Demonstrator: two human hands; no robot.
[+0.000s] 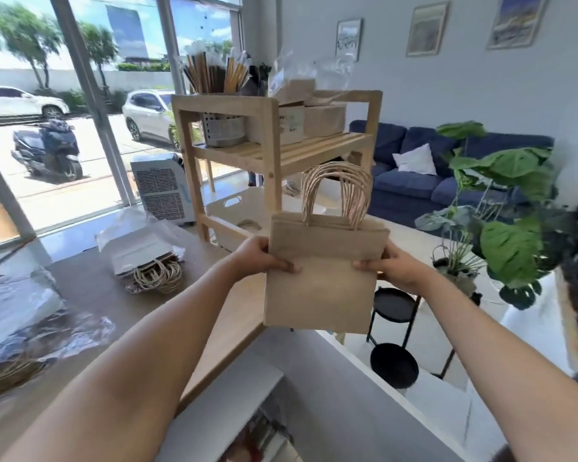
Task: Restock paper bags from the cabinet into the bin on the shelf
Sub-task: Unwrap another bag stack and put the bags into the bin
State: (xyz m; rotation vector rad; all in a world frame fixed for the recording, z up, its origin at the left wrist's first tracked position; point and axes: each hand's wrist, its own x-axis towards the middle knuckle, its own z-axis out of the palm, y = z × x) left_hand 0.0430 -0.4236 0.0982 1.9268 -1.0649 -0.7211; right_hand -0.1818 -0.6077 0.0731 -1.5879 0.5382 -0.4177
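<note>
A flat stack of brown paper bags (324, 261) with twisted paper handles stands upright in the air in front of me. My left hand (261, 256) grips its left edge and my right hand (392, 266) grips its right edge, thumbs on the near face. Just behind the stack, a white bin (237, 208) with cut-out handles sits on the lower level of a wooden shelf (274, 155) that stands on the counter. One bag handle shows inside the bin.
A wooden counter (90, 295) carries plastic-wrapped packs of bags (147, 258) at left. The shelf's upper level holds a straw caddy (222, 128) and boxes. A black side table (396, 308), a plant (501, 235) and a blue sofa (424, 168) lie beyond the counter's right edge.
</note>
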